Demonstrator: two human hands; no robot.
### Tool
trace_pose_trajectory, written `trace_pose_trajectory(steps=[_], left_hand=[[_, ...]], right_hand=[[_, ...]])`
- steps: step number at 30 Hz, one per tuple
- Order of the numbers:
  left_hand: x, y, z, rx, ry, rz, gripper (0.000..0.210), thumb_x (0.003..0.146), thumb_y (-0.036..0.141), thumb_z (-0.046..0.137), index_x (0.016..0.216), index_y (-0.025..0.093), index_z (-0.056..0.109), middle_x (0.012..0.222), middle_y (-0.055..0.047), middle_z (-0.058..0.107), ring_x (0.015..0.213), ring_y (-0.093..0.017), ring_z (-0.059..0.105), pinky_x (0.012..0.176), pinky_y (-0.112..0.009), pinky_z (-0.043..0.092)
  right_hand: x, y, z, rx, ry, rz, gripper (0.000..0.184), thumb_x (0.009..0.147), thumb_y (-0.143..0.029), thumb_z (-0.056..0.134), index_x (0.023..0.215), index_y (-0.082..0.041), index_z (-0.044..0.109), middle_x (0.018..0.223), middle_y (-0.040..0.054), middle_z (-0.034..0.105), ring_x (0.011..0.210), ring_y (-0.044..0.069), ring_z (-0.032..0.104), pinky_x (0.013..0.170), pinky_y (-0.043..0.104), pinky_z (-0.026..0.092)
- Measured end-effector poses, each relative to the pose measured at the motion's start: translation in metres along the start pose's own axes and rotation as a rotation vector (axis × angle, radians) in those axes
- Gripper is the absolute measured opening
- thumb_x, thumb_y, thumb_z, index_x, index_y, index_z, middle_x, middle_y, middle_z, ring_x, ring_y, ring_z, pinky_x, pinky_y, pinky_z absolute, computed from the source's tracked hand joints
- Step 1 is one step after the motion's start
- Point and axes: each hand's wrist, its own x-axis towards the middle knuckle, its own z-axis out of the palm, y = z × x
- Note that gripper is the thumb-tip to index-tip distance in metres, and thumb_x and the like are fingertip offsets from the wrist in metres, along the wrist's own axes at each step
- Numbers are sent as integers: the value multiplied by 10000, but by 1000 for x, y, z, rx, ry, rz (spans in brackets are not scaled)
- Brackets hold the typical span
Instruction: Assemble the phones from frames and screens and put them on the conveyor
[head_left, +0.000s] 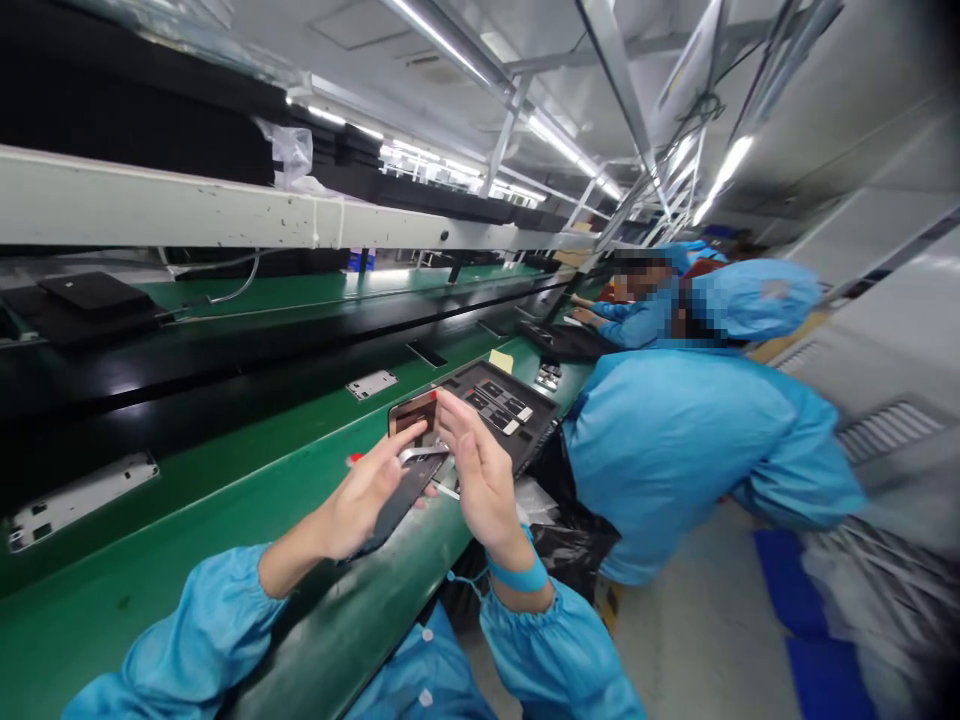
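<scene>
Both hands meet over the green bench around a glossy, phone-sized panel (405, 415), which stands tilted with a small red spot at its upper edge. My left hand (360, 500) reaches in from the left, its index finger stretched against the panel's face. My right hand (480, 475) has its fingers pressed together at the panel's right edge; a blue band circles that wrist. A bent silver strip (424, 453) runs between the hands, its kind unclear. Behind them lies a black tray (536, 395) with several phone parts (499, 408) in it.
On the dark conveyor belt lie white phone-shaped plates (82, 498) and a dark one (426, 353). A yellow paper (501, 361) sits by the tray. Close on the right, a co-worker in blue (690, 440) bends forward. A black plastic bag (570, 545) hangs below the bench edge.
</scene>
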Motion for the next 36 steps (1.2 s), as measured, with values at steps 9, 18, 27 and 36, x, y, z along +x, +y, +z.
trace_pose_trajectory(steps=[9,18,27,36], left_hand=[[3,4,-2,497,-27,454,630,1144,449,448,1697,149,479,1778,-204,383,1667,-362,361,1382,-521,286],[13,21,-38,236,349,290,602,995,587,735,1456,201,750,1637,-157,583,1472,-423,588,1254,-510,462],[14,44,-83,32,578,262,699,1080,699,498,1504,179,693,934,-120,826,850,-284,801,742,-361,656],[11,54,-82,-338,399,-49,796,1081,756,397,1649,216,534,1049,-135,837,796,-305,816,744,-451,663]], right_hand=[[7,-25,25,-101,199,-102,292,1098,-545,580,1101,-262,652,1251,109,765,1209,271,768,1088,494,622],[15,9,8,-229,127,-147,334,1068,-556,600,913,-261,579,1316,115,684,1287,309,652,1133,519,519],[14,177,56,-511,-432,332,318,1012,-373,619,734,-253,518,1043,116,693,1067,274,655,1031,450,545],[0,180,66,-508,-358,355,242,986,-399,663,814,-248,585,1089,162,698,1113,344,619,1057,516,521]])
